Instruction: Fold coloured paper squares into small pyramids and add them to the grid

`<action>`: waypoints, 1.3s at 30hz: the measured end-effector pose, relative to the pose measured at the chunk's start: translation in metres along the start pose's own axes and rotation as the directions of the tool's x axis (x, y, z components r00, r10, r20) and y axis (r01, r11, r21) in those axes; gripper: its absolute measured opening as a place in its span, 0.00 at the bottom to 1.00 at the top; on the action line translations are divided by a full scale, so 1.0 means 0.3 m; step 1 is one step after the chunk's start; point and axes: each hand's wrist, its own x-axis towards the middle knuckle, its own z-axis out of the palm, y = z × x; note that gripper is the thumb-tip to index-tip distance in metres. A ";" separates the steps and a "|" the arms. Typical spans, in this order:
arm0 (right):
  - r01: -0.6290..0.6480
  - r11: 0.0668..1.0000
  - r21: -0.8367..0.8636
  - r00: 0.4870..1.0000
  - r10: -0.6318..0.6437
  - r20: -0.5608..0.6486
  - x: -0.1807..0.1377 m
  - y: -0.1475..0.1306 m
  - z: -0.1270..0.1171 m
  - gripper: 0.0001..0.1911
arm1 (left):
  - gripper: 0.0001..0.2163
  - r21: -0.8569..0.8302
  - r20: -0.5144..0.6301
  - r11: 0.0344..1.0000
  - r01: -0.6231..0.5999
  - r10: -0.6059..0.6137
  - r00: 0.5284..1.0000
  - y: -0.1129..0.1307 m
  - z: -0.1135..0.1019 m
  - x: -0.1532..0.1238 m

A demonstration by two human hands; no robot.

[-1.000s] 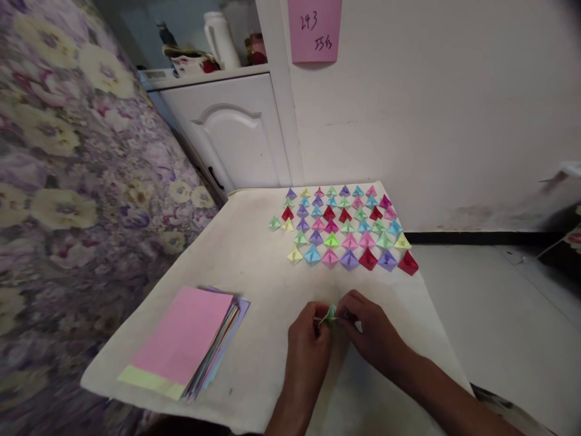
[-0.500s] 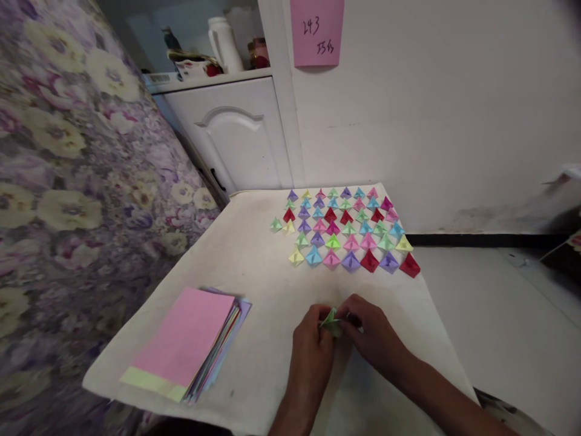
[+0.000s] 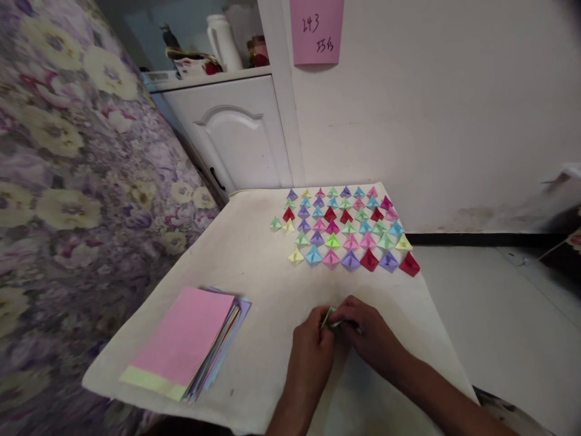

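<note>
Between both hands, low over the front middle of the table, is a small piece of folded light green paper [image 3: 330, 317]. My left hand [image 3: 313, 342] grips its left side, fingers closed. On the right side, my right hand [image 3: 367, 329] pinches the same paper, and its fingers cover most of it. Farther back stand rows of small folded paper pieces [image 3: 350, 260] in purple, red, pink, blue, green and yellow. To the left lies a stack of coloured paper [image 3: 186, 333] with a pink sheet on top.
A pale cloth covers the table [image 3: 254, 260]. A floral curtain [image 3: 54, 212] hangs along the left side. Behind the table are a white cabinet [image 3: 240, 139] and a wall with a pink note [image 3: 316, 33]. A white jug [image 3: 224, 43] stands on the cabinet shelf.
My right fingers have moved slightly left over the green paper, so less of it shows. The stack and the rows of folded pieces have stayed in place.
</note>
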 end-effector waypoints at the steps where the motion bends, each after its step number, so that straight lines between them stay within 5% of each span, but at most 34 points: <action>1: -0.002 1.000 0.002 1.000 0.002 0.004 0.000 -0.002 -0.001 0.17 | 0.14 0.000 0.001 1.000 -0.002 0.002 1.000 0.001 -0.001 0.000; 11: -0.066 0.998 -0.011 0.995 0.065 -0.080 -0.002 0.003 0.006 0.11 | 0.07 0.030 -0.033 0.999 0.039 -0.038 0.999 -0.010 0.009 -0.004; 21: 0.030 0.997 -0.068 1.000 -0.030 0.007 0.006 0.005 -0.016 0.10 | 0.09 0.136 -0.055 0.991 -0.016 0.023 0.998 0.001 0.014 -0.005; 30: -0.139 0.986 0.092 0.980 0.150 -0.133 0.010 0.002 -0.003 0.12 | 0.11 0.062 -0.015 0.998 0.029 -0.028 1.000 0.005 0.017 -0.011; 35: -0.131 0.970 0.205 0.979 0.159 -0.129 0.015 0.005 0.001 0.16 | 0.08 0.083 -0.025 0.996 0.037 -0.035 0.999 -0.002 0.021 -0.004; 39: -0.098 0.984 0.150 0.977 0.124 -0.174 0.013 0.003 0.004 0.08 | 0.06 0.091 -0.051 0.995 0.043 -0.039 0.998 -0.013 0.019 0.002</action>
